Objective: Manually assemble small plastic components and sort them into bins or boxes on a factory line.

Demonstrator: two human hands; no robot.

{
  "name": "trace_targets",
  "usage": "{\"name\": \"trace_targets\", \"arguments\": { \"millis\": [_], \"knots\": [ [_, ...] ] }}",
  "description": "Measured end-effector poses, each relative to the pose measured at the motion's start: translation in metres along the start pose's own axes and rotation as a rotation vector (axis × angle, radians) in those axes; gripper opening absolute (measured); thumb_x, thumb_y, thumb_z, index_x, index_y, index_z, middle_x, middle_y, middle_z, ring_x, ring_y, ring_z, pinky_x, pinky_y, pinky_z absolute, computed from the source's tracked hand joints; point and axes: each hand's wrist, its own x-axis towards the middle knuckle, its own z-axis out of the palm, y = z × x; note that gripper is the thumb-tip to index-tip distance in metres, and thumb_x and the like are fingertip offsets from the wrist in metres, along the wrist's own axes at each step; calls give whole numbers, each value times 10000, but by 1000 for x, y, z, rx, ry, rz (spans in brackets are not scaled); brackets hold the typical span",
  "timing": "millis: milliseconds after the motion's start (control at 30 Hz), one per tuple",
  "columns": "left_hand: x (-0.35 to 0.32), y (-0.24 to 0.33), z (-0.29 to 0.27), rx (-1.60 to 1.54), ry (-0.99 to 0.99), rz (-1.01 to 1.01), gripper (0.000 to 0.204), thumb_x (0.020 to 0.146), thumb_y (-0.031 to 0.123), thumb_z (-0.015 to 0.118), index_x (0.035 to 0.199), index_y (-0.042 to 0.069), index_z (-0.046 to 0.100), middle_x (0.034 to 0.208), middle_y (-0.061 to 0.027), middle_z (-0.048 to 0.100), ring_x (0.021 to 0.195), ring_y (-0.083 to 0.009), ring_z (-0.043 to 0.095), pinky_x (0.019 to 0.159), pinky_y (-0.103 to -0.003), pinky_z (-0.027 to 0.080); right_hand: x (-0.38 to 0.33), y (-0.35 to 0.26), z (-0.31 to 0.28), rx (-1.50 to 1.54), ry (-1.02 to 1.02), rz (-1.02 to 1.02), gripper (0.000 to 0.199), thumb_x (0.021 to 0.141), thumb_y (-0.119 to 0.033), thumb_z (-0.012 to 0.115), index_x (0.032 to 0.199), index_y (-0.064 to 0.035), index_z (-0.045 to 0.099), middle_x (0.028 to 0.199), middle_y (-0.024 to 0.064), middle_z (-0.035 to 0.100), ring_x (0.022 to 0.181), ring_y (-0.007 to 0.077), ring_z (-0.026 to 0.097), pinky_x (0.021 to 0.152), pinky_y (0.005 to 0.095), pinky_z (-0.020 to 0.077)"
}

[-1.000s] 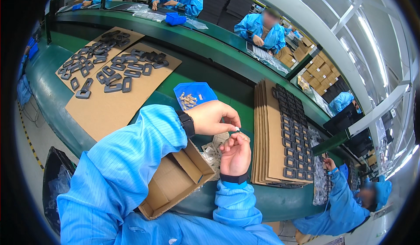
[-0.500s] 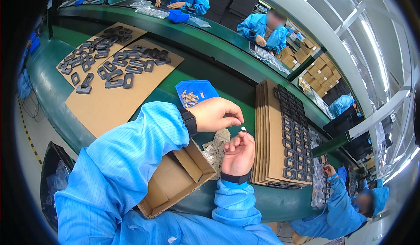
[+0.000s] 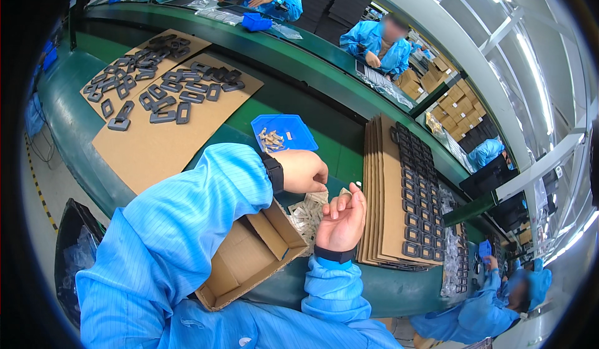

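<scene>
My right hand (image 3: 341, 225) is palm up, its fingers curled. A small white piece (image 3: 358, 184) shows at its fingertips, too small to name. To the left, my left hand (image 3: 302, 170) bends its fingers down over the far edge of a pile of small beige packets (image 3: 304, 219). Those fingers are together; whether a packet is between them is hidden. An open cardboard box (image 3: 240, 256) stands beside the pile, partly under my left forearm. Just beyond my left hand is a blue bin (image 3: 298, 130) holding small beige pieces (image 3: 272, 140).
Black frames (image 3: 163, 104) lie scattered on cardboard sheets (image 3: 140, 152) at the left. To the right, stacked cardboard layers (image 3: 379, 193) bear rows of black frames (image 3: 413, 218). Co-workers in blue sit across the green bench (image 3: 68, 121) and at the right.
My left hand has moved away from my right fingertips, back toward the beige packets. The right hand, with the white piece, has shifted slightly right. A co-worker's arm at the right has moved.
</scene>
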Motion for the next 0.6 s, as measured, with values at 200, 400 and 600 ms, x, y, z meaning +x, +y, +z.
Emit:
{"name": "trace_targets", "arguments": {
  "millis": [200,400,600],
  "knots": [
    [0,2,-3,-16,24,20,288,910,287,662,1014,23,716,917,-152,729,881,-311,703,796,-404,541,2,2,-2,10,-15,10,207,1033,-205,507,1088,-33,608,684,3,449,593,95,426,572,288,420],
    [0,-1,0,-40,41,16,273,881,287,681,979,35,725,907,-141,729,877,-309,701,787,-406,543,1,2,-1,32,-17,34,213,1041,-211,493,1075,-34,607,657,-4,433,569,90,411,555,284,409],
    [-3,1,1,-45,43,25,266,878,280,682,974,37,727,898,-146,729,872,-311,702,783,-408,544,-2,1,-2,31,-22,50,225,1046,-219,485,1068,-32,608,639,-8,422,554,88,400,545,284,400]
  ]
}}
